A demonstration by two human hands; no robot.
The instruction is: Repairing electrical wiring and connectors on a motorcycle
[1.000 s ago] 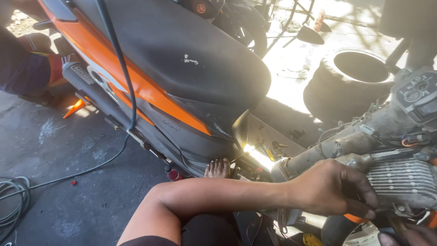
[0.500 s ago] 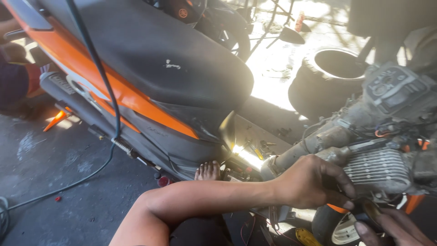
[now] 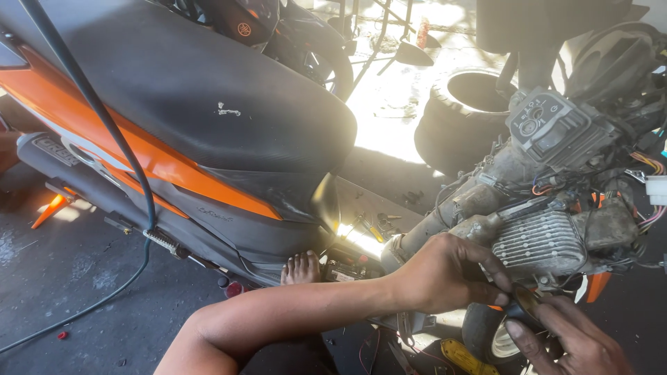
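Left hand (image 3: pixel 445 274) is curled against the underside of the engine (image 3: pixel 549 239), fingers (image 3: pixel 486 260) wrapped down toward a small dark tool or part (image 3: pixel 524 302) at the hand's 4 o'clock. Can't tell exactly what that piece is, it's mostly hidden by the fingers. Right hand (image 3: pixel 566 340) comes up from 5 o'clock of the frame, fingertips (image 3: pixel 517 330) bunched and touching the same dark piece from below. Both hands meet just under the ribbed metal block of the engine.

Engine sits at 3 o'clock of the frame, grimy, with coloured wires (image 3: pixel 649 167) trailing off its right side and a grey cover (image 3: pixel 545 128) with round marks on top.

Orange and black scooter (image 3: pixel 194 132) fills 9 to 12 o'clock, black seat up, a black cable (image 3: pixel 104 128) draped across it. A bare foot (image 3: pixel 301 267) rests under the scooter's tail. Loose tyre (image 3: pixel 462 114) on the floor at 1 o'clock, in the sun. A small wheel (image 3: pixel 490 333) sits just beneath the hands, a yellow tool (image 3: pixel 465 355) beside it at 6 o'clock.
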